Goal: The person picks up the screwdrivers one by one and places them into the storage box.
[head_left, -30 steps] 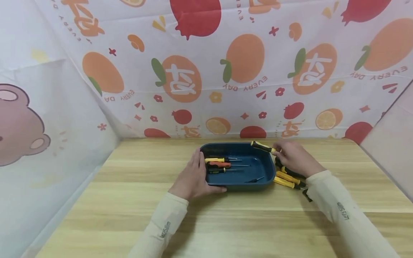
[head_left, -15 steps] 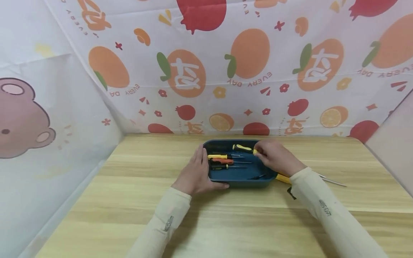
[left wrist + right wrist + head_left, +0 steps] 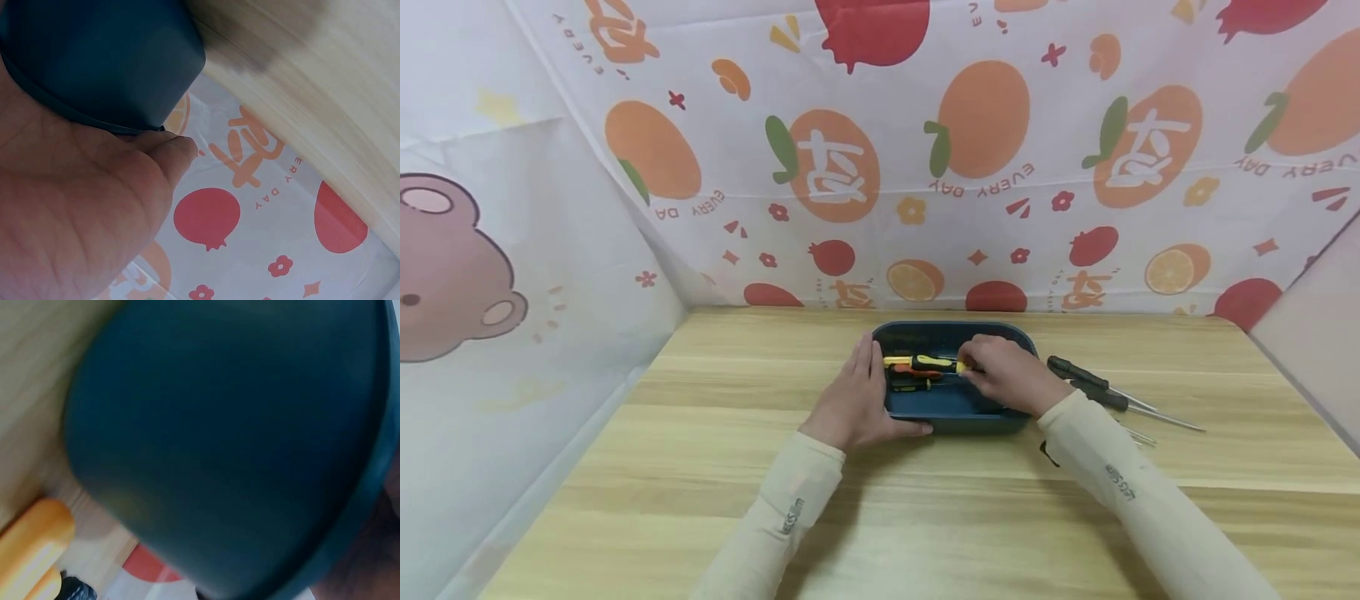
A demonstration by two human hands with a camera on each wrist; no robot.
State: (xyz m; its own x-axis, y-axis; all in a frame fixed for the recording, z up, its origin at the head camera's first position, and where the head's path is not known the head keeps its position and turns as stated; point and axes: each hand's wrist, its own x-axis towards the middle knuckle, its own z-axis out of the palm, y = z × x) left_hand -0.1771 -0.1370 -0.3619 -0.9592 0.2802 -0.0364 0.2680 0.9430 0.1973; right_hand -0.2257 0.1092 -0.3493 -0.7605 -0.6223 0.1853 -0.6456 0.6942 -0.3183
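Observation:
A dark blue rectangular bin (image 3: 962, 424) sits on the table. My left hand (image 3: 853, 400) lies against its left end, fingers fairly straight and thumb along the front wall; the left wrist view has this hand (image 3: 75, 206) touching the rim. With my right hand (image 3: 1009, 375) I pinch a black-and-yellow screwdriver (image 3: 931, 363) low inside the bin, its handle pointing left above other tools. Its shaft is hidden by my hand. Beneath it lie an orange-handled screwdriver (image 3: 929, 375), a yellow-handled one (image 3: 897, 361) and a black-handled one (image 3: 910, 386). The bin's outer wall (image 3: 219, 425) fills the right wrist view.
Right of the bin lie screwdrivers with black handles (image 3: 1078, 372) and long metal shafts (image 3: 1165, 418). Yellow handles (image 3: 37, 537) show beside the bin in the right wrist view. A small black item (image 3: 1048, 453) lies partly under my right sleeve. A patterned cloth (image 3: 910, 167) hangs behind the table.
My right hand has carried the black-and-yellow screwdriver leftward from above the bin's right rim, down into the bin over the other tools. My left hand stays against the bin's left end.

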